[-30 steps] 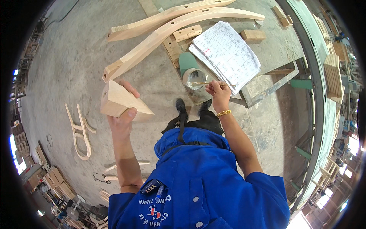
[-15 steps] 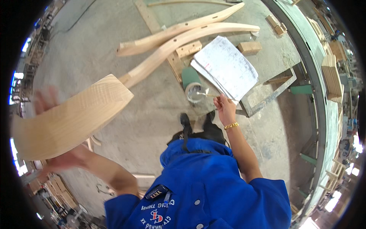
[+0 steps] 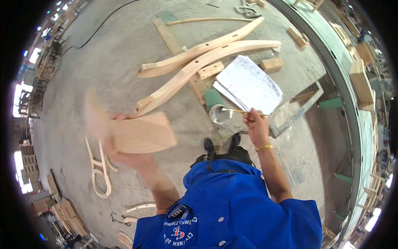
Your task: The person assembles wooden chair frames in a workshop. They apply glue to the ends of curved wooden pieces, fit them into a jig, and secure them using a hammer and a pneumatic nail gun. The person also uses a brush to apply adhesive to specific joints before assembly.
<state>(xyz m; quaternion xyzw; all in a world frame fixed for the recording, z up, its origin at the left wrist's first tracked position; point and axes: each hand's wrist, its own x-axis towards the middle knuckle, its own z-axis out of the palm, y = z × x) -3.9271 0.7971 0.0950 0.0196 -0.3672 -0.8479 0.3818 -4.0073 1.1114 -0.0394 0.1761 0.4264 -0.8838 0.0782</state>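
My left hand [image 3: 124, 158] grips a broad, curved piece of pale wood [image 3: 145, 133], whose far left end is smeared by motion. The fingers wrap round its middle from both sides. In front of my body, my right hand [image 3: 258, 123] pinches a thin stick [image 3: 238, 110]. Its tip is whitish and lies over the mouth of a green and white cup [image 3: 214, 99], touching or just inside the rim; I cannot tell which. What the cup contains looks pale grey. Beyond my right hand lies a stack of smudged white paper sheets [image 3: 251, 83].
Two long curved wooden legs [image 3: 207, 62] with holes lie beyond the cup, near a small drilled block [image 3: 211, 70]. A plain wood block [image 3: 272, 64] sits past the papers. At right runs a long metal frame [image 3: 338, 70]. Curved wooden frames [image 3: 100, 174] rest on the floor at left.
My left hand has brought the curved wood inward to the right, and it has turned. The stick stays in my right hand at the cup. The view has shifted slightly.
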